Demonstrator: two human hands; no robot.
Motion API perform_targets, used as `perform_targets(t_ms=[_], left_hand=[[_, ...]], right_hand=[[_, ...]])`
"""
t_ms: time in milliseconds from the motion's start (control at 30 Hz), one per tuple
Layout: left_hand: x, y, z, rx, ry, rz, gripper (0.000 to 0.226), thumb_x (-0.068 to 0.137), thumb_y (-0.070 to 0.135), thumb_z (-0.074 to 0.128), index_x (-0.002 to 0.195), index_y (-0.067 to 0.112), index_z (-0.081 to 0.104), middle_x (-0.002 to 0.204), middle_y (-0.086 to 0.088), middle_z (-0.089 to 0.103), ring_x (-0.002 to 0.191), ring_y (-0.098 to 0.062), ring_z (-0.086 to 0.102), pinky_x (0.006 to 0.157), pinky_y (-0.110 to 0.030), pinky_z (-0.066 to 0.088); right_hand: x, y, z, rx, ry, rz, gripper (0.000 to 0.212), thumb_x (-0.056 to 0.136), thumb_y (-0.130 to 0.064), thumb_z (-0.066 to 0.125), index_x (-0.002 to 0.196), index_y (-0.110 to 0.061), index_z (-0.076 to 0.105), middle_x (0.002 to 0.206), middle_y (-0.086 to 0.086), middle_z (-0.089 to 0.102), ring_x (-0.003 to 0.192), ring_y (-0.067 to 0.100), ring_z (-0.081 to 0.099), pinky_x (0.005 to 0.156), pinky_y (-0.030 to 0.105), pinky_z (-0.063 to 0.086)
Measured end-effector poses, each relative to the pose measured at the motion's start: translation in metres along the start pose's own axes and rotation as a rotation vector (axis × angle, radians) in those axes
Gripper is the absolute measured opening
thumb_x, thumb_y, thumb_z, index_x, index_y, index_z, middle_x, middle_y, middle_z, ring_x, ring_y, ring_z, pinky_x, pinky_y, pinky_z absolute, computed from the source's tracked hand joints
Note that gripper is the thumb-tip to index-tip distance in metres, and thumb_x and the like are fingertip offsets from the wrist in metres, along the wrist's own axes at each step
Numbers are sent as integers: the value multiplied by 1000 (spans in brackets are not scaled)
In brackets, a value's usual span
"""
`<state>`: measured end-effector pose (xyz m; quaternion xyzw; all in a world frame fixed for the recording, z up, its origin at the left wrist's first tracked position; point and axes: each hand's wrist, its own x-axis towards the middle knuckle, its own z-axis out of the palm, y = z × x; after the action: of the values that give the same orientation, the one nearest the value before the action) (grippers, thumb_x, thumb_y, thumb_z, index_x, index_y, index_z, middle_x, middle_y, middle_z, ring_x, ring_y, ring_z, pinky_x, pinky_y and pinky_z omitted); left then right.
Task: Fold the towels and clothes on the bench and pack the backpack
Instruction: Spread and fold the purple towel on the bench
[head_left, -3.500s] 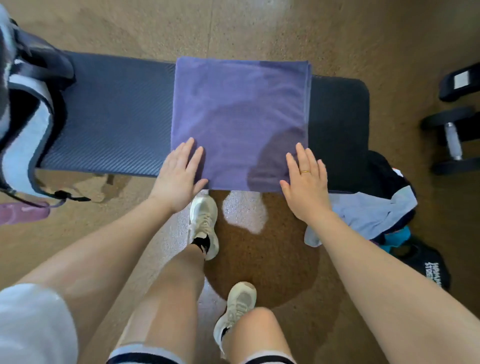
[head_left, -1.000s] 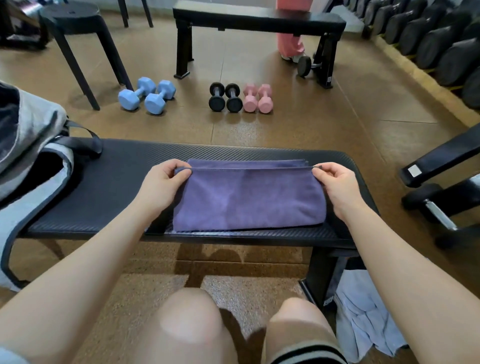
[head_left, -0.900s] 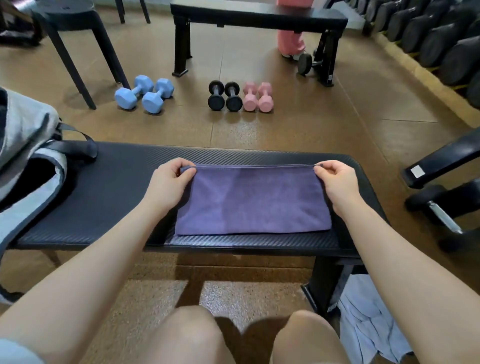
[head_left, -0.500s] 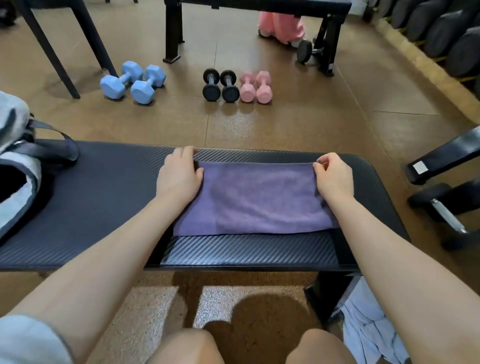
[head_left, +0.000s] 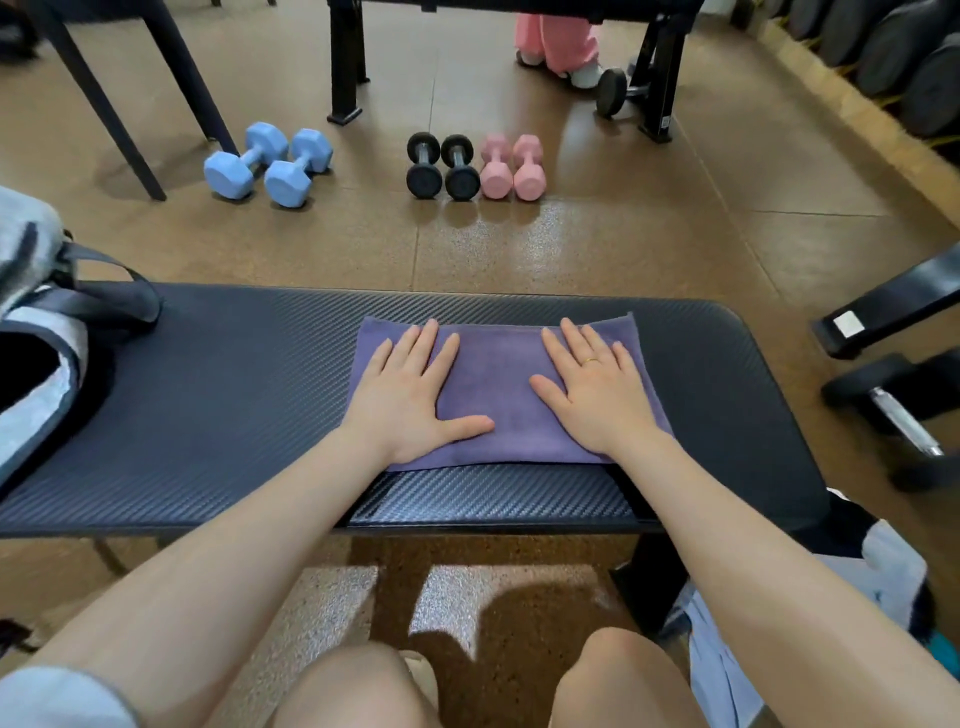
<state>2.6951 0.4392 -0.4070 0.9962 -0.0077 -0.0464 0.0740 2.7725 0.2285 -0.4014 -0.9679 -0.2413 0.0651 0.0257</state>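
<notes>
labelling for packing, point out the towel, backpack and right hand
towel (head_left: 498, 384): head view, bare middle between the hands
backpack (head_left: 36, 410): head view, grey side panel
right hand (head_left: 597, 395): head view, back of hand

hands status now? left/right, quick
Left hand: open, flat, fingers spread, pressing on the purple towel.
Right hand: open, flat on the same towel.

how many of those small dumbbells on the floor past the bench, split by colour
blue dumbbells: 2
black dumbbells: 2
pink dumbbells: 2
total: 6

This counts only the small pairs lined up on the floor beyond the bench; the bigger weights at the right edge are left out.
</notes>
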Motion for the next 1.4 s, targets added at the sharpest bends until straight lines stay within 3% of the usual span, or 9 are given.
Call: perform_targets(t_ms=[333,500,600,667,800,1000,1133,1267,1400], left_hand=[[-12,5,-7,37,-101,7,134,32,98,-9,147,30,-8,155,-9,-15,144,-25,-11,115,-42,-4],[-19,-12,-16,46,-133,88,134,33,100,-3,147,30,-3,156,-6,-11,144,-22,-7,116,-38,-1],[-19,-17,-25,68,-121,174,127,44,99,3,149,26,5,157,-7,-4,145,-22,-2,116,-38,1],[-21,-4,-29,51,-50,297,102,67,84,24,147,20,23,155,-10,15,143,-26,16,115,-39,13],[-24,47,-22,-73,135,554,44,83,39,46,114,11,62,118,-10,60,104,-29,59,85,-40,50],[-21,124,5,-68,156,631,39,84,43,48,106,14,62,93,-7,60,76,-28,57,58,-37,49],[-21,146,14,91,252,671,43,82,42,49,119,22,56,83,-5,55,63,-21,47,48,-28,40],[-22,155,14,65,259,683,26,76,23,44,95,18,61,77,-9,55,54,-24,46,43,-28,42],[-36,150,-8,-393,260,371,18,78,16,44,91,14,56,83,-5,57,65,-16,51,56,-30,45]], right_hand=[[-28,50,-10,86,-82,193,59,100,-43,21,151,-19,3,159,-2,1,146,18,2,116,44,4],[-29,52,-27,261,-40,110,72,87,-42,57,146,-14,24,155,4,22,142,22,23,113,42,26],[-15,56,-37,379,-89,36,72,86,-33,62,146,-17,26,147,7,37,135,25,36,109,41,32],[-2,55,-38,309,-57,-13,55,90,-28,57,140,-13,39,140,9,46,128,26,42,106,37,34],[11,56,-36,256,-63,-61,38,89,-24,59,125,-13,56,119,10,58,115,28,50,98,37,41],[8,67,-40,289,-130,-62,9,86,-27,59,84,-18,58,89,2,62,84,20,54,70,29,39],[1,74,-43,249,-134,-129,11,87,-25,57,81,-15,55,82,-1,57,80,19,53,66,29,36],[-5,80,-46,554,-146,-49,13,86,-23,59,91,-12,54,76,-3,56,68,14,52,56,26,37],[-8,83,-52,1053,-247,42,11,90,-15,56,96,-23,51,65,-1,48,48,11,40,44,21,29]])
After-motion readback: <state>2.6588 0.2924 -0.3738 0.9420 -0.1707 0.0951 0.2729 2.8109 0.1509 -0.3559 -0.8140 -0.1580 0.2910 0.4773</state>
